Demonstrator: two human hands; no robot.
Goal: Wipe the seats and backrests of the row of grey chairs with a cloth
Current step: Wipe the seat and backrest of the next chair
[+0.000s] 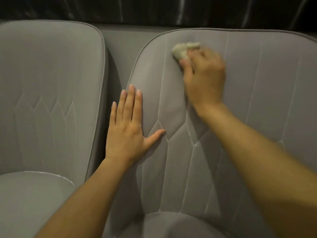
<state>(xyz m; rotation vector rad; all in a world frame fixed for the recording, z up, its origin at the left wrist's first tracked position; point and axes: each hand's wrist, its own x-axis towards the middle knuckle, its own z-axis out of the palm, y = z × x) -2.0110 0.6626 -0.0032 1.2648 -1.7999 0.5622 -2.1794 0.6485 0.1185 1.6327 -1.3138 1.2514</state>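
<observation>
Gripping the cloth (pixel 183 49) in my right hand (pixel 204 78), fingers curled round it, I pressed it on the upper left of the right chair backrest (pixel 257 86), near its piped top edge. My left hand (pixel 127 131) lay flat, fingers straight and close together, on that backrest's left edge, beside the gap to the left chair backrest (pixel 51 83). Bare grey upholstery stretched right of the cloth. The right hand was blurred.

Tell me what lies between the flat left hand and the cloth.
Nothing but bare grey backrest lies between the left hand and the cloth, as the head view shows.
</observation>
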